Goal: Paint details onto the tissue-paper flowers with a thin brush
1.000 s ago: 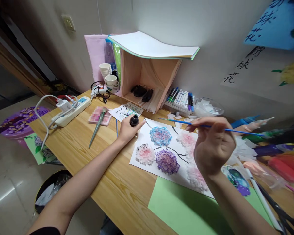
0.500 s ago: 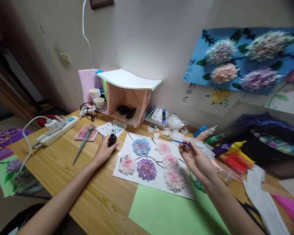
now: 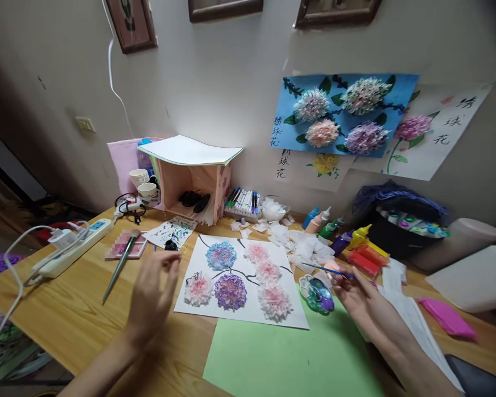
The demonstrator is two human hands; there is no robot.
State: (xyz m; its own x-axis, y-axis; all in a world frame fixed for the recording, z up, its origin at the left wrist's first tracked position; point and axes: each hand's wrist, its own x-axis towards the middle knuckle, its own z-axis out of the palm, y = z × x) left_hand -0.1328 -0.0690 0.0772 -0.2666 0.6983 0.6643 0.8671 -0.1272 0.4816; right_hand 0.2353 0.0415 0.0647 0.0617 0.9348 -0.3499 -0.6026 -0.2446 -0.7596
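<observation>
A right hand pinches a thin blue brush above a paint palette, right of the flower picture on the bench. The left hand is raised near the black bottle, its grip hard to read, fingertips blurred. Pixelation obscures part of a pink case.

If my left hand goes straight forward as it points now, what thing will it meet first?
The left hand would probably meet the small black bottle first; whether they already touch is unclear.
</observation>
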